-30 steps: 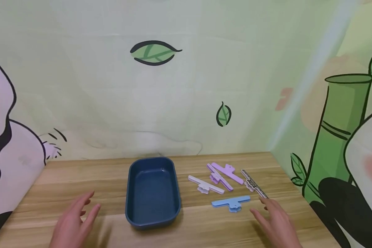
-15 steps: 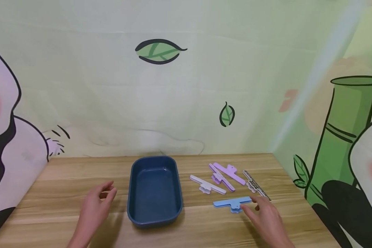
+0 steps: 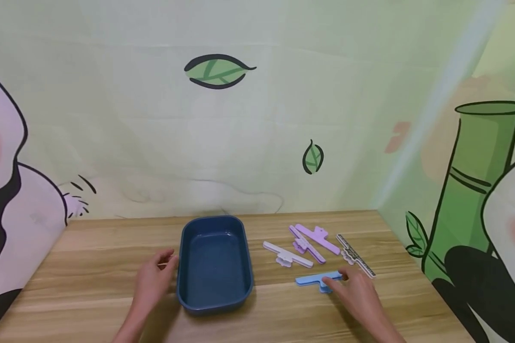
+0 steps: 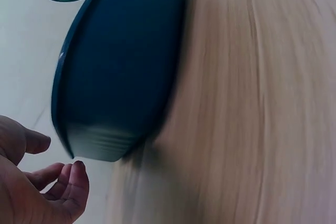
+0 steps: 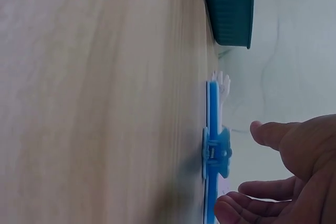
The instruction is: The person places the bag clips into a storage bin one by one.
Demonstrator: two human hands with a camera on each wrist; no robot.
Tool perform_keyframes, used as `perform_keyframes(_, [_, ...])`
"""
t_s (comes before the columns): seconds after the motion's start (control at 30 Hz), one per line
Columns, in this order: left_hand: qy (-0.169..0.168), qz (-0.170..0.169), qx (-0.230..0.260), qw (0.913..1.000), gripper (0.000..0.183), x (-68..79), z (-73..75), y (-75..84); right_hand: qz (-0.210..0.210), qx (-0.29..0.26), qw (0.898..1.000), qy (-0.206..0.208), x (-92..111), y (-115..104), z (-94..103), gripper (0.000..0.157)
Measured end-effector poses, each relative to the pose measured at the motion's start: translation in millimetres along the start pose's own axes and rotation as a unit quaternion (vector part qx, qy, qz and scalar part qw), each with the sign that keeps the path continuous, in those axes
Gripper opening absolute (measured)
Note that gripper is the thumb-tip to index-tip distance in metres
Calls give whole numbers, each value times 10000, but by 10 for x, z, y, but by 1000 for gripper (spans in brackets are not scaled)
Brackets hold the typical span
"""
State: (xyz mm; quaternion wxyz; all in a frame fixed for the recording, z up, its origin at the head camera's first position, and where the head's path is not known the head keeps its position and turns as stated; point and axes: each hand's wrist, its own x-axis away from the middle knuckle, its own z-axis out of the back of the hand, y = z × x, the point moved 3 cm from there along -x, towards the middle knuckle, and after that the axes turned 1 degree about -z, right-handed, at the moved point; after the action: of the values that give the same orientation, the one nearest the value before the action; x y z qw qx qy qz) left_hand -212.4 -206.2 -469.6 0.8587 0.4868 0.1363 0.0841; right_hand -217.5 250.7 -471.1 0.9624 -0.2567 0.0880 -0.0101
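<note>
A dark blue rectangular tray [image 3: 215, 267] stands on the table. Beside its left wall is my left hand [image 3: 152, 281], fingers loosely bent; the left wrist view shows the fingertips [image 4: 79, 174] close to the tray's end, holding nothing. My right hand [image 3: 360, 295] hovers at the right end of a light blue bar clip [image 3: 311, 279], covering part of it. In the right wrist view, thumb and fingers are spread apart near the blue clip [image 5: 214, 153] without gripping it; whether a fingertip touches it I cannot tell.
Behind the blue clip lie a pale lavender clip [image 3: 298, 260], a patterned purple clip [image 3: 313, 250], a plain purple clip [image 3: 326, 243] and a black-and-white clip [image 3: 362, 262]. The two purple ones lie close together. A printed cloth wall [image 3: 249, 143] rises at the table's back edge.
My left hand has moved right, up to the tray's left side. My right hand has moved left from beside the black-and-white clip to over the blue clip's end. Tray and clips look unmoved.
</note>
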Motion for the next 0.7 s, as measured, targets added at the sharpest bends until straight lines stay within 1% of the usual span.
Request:
perform_keyframes(0.1, [-17,105,191,9998,36,-6,-60,-9,-146,10,9998,-124,-26,-15,-54,46])
perform_keyframes(0.2, [-60,152,209,9996,35,-2,-94,-3,-256,21,9995,-206,-25,-24,-96,43])
perform_keyframes(0.33, [-99,198,63,9997,35,-2,-110,14,-295,91,9992,-264,-25,-22,-136,47])
perform_keyframes(0.5, [-165,302,25,9994,35,-21,-126,10,-229,275,9990,-272,-39,-32,-163,55])
perform_keyframes(0.7, [-244,334,-88,9991,35,-32,-137,-2,-311,358,9980,-418,-56,-50,-195,57])
